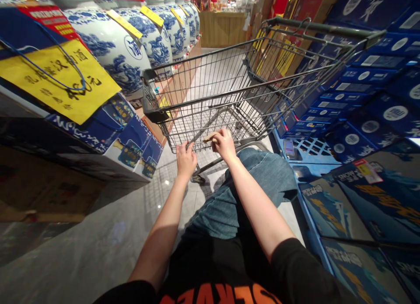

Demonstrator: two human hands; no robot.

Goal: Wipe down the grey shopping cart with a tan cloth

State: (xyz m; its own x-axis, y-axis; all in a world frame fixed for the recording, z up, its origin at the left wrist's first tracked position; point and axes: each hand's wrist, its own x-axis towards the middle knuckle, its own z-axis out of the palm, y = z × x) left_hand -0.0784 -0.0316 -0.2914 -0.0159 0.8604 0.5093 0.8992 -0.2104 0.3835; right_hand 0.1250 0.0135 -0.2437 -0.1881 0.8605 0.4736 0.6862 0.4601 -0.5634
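A dark wire shopping cart (210, 103) stands in front of me with its basket side towards me. My right hand (225, 145) is closed around a small crumpled brown cloth (210, 138) at the basket's lower wires. To its left, my left hand (186, 158) rests at the bottom edge of the basket, fingers stretched and apart, nothing seen in it. Whether its fingertips touch the wires is hard to tell. The basket's mesh floor shows through the side, and one caster (198, 179) is visible under it.
At left, boxes (108, 133) carry a yellow price sign (61, 78); behind them runs a row of blue-and-white jars (108, 50) with red covers. Blue cartons (348, 103) are stacked on the right beside a blue plastic pallet (315, 153). A wooden counter (225, 29) stands beyond the aisle.
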